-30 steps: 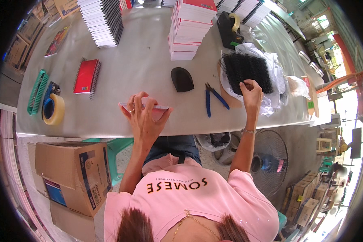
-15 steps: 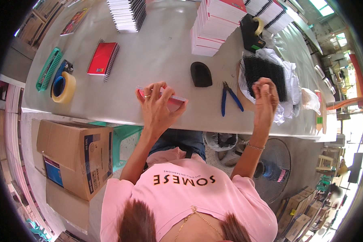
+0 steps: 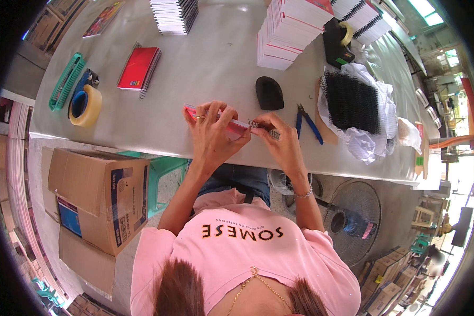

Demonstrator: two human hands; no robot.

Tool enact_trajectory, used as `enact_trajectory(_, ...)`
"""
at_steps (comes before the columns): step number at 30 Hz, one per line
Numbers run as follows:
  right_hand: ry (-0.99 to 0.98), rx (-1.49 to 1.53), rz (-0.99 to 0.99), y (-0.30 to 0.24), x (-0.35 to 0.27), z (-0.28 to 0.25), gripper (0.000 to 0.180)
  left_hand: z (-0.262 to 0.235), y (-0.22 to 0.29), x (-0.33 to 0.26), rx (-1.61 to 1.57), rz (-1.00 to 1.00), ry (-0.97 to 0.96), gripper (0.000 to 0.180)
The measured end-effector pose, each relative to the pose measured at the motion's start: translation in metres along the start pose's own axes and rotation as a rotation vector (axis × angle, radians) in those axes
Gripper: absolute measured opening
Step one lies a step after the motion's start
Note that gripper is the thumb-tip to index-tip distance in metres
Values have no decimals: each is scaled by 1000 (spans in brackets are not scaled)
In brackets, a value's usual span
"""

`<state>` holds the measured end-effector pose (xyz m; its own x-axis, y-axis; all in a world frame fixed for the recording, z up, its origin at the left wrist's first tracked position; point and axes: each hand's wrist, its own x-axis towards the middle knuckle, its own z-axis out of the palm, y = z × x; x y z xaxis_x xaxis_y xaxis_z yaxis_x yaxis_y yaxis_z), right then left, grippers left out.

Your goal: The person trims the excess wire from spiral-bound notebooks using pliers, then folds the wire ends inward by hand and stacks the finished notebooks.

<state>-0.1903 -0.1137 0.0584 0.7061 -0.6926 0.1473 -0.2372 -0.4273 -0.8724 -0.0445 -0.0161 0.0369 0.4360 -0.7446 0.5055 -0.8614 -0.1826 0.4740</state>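
My left hand (image 3: 216, 129) grips a small notebook (image 3: 237, 128) with a red cover, tilted on its edge over the front of the table. Between the fingers of my right hand (image 3: 280, 138) is a dark spiral binding coil (image 3: 273, 134). Its left end meets the notebook's right edge; whether it has entered the holes is too small to tell. Blue-handled pliers (image 3: 312, 126) lie open to the right of that hand. Beyond them sits a pile of black binding coils (image 3: 351, 102) on crumpled white wrapping (image 3: 387, 105). A black rounded pad (image 3: 269, 93) lies ahead of my right hand.
Stacked red-covered books (image 3: 284, 39) stand at the back, beside a black tape dispenser (image 3: 336, 45). Leftward lie a red spiral notebook (image 3: 138, 68), a tape roll (image 3: 86, 107) and a green basket (image 3: 67, 81). Below the table edge are a cardboard box (image 3: 97, 195) and a fan (image 3: 351, 221).
My right hand has come left from the coil pile to the notebook's edge, bringing a coil. My left hand still holds the notebook. The view has shifted slightly.
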Motion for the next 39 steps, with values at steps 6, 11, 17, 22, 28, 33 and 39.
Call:
enact_trajectory(6,20,-58,-105,3,-1,5,16,0,-1,0,27,9,14,33)
enact_trajectory(11,7,-173,-147,-1,-7,4,18,-2,0,3,45,-7,-20,32)
enact_trajectory(17,58,-145,-147,-1,-8,9,20,-3,1,4,48,-10,-33,33)
enact_trajectory(22,35,-98,-34,0,-9,12,18,-2,-1,3,59,-31,-34,34)
enact_trajectory(28,99,-203,-164,-7,-5,13,13,-5,2,2,70,-22,-39,38)
enact_trajectory(33,104,-274,-136,-6,-3,17,12,-6,3,-1,85,-55,-61,36)
enact_trajectory(39,23,-302,-183,-3,-2,18,13,-13,0,-1,17,-39,-131,29)
